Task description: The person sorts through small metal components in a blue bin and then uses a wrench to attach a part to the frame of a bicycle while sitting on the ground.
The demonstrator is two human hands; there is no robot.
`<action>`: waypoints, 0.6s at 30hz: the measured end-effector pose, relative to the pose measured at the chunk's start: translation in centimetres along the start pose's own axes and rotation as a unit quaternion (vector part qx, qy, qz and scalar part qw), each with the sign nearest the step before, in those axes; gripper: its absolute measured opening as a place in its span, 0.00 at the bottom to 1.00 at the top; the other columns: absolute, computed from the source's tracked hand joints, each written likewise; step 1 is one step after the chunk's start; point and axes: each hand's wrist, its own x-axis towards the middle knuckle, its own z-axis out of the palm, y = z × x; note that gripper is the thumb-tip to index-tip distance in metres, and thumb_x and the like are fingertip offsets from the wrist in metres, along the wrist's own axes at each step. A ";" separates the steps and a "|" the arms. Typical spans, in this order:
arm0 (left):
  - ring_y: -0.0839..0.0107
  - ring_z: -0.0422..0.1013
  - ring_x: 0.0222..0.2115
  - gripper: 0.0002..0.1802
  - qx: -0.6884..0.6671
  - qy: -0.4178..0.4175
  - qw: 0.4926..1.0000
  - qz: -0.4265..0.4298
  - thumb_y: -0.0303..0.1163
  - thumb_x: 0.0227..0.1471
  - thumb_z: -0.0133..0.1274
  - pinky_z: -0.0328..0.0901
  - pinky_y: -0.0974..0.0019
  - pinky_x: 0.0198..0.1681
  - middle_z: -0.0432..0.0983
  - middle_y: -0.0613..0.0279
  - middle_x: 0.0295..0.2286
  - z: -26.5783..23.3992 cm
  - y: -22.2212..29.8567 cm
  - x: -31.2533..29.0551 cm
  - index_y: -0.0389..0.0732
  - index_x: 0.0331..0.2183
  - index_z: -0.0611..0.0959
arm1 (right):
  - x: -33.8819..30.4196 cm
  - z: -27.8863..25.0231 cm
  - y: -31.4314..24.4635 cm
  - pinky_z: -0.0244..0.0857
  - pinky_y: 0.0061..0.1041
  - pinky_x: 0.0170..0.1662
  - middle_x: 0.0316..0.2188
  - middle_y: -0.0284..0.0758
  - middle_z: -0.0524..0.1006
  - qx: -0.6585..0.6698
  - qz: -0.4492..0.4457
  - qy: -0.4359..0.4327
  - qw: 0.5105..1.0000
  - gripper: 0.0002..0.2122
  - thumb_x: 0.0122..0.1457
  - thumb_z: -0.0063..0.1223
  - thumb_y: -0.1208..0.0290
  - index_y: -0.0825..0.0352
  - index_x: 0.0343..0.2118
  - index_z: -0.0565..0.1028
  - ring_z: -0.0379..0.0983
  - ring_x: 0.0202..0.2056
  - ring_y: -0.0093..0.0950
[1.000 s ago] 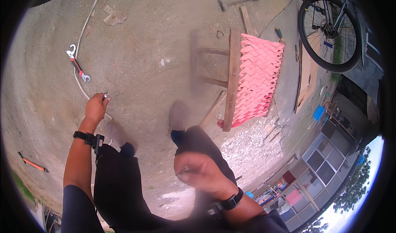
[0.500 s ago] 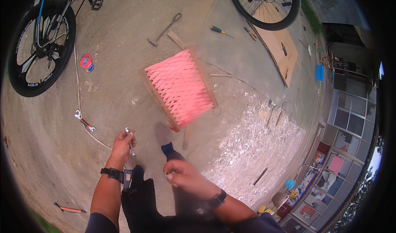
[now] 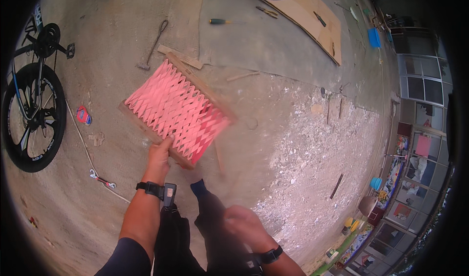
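Observation:
A low stool point(image 3: 176, 105) has a seat woven of pink straps between brown wooden rails. My left hand point(image 3: 162, 151) is closed on its near wooden rail, thumb on top by the straps. Whether anything else sits in that palm is hidden. My right hand point(image 3: 246, 227) hovers over my right thigh, blurred, its fingers curled in. What it may hold cannot be made out.
Left of me stand a bicycle point(image 3: 34, 117), a red and blue packet point(image 3: 83, 115) and a double-ended wrench point(image 3: 101, 179) beside a cord. Beyond the stool lie a hammer-shaped rod point(image 3: 154, 46), a screwdriver point(image 3: 219, 21), pliers point(image 3: 267, 12) and a cardboard sheet point(image 3: 312, 24).
The small metal wrench earlier in my left hand no longer shows; that hand has moved forward onto the stool's rail. My right hand has shifted rightward and down. The whole view has turned.

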 end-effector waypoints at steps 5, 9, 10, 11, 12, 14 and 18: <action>0.73 0.69 0.30 0.11 0.117 0.054 0.991 0.031 0.33 0.48 0.63 0.62 0.66 0.33 0.75 0.67 0.28 -0.3 6.5 -4.3 0.38 0.33 0.81 | -5.3 0.3 -0.1 0.63 0.18 0.32 0.28 0.27 0.75 0.018 -0.051 0.024 0.998 0.09 0.60 0.56 0.73 0.69 0.42 0.76 0.69 0.28 0.17; 0.70 0.70 0.25 0.14 0.216 0.085 0.973 0.009 0.30 0.45 0.62 0.66 0.62 0.30 0.74 0.62 0.27 -4.6 12.4 -11.3 0.35 0.34 0.79 | -11.0 2.1 -1.4 0.61 0.19 0.31 0.27 0.28 0.74 0.056 -0.083 0.018 0.995 0.06 0.60 0.56 0.76 0.69 0.39 0.76 0.67 0.26 0.17; 0.70 0.70 0.25 0.13 0.222 0.092 0.971 -0.011 0.30 0.45 0.62 0.66 0.62 0.29 0.74 0.62 0.27 -5.6 13.8 -13.7 0.35 0.34 0.79 | -12.5 2.4 -1.4 0.61 0.19 0.30 0.27 0.28 0.74 0.071 -0.093 0.019 0.993 0.05 0.60 0.55 0.76 0.69 0.38 0.76 0.66 0.25 0.18; 0.69 0.71 0.24 0.13 0.227 0.098 0.968 -0.029 0.30 0.45 0.62 0.67 0.62 0.27 0.74 0.63 0.26 -6.4 15.3 -15.9 0.35 0.33 0.80 | -13.9 2.8 -1.9 0.60 0.20 0.30 0.26 0.28 0.73 0.087 -0.106 0.019 0.990 0.05 0.59 0.55 0.76 0.68 0.37 0.76 0.65 0.25 0.18; 0.69 0.72 0.24 0.14 0.275 0.108 0.955 -0.013 0.30 0.44 0.63 0.67 0.62 0.27 0.75 0.63 0.26 -7.8 16.5 -17.7 0.35 0.34 0.80 | -15.2 3.2 -2.5 0.59 0.20 0.29 0.26 0.28 0.73 0.085 -0.121 0.014 0.989 0.04 0.59 0.55 0.77 0.68 0.37 0.75 0.64 0.24 0.18; 0.69 0.73 0.24 0.16 0.355 0.125 0.926 0.022 0.31 0.44 0.64 0.69 0.63 0.27 0.77 0.62 0.26 -11.5 18.5 -21.1 0.34 0.35 0.81 | -18.1 3.7 -4.2 0.58 0.20 0.29 0.25 0.28 0.71 0.075 -0.151 0.004 0.986 0.03 0.59 0.54 0.77 0.68 0.36 0.75 0.63 0.23 0.19; 0.67 0.77 0.26 0.19 0.481 0.162 0.861 0.026 0.35 0.40 0.65 0.71 0.62 0.32 0.81 0.57 0.26 -14.6 23.7 -27.7 0.33 0.35 0.83 | -21.8 3.4 -7.1 0.56 0.20 0.28 0.24 0.29 0.70 0.114 -0.205 -0.023 0.972 0.03 0.59 0.53 0.77 0.68 0.35 0.74 0.62 0.22 0.19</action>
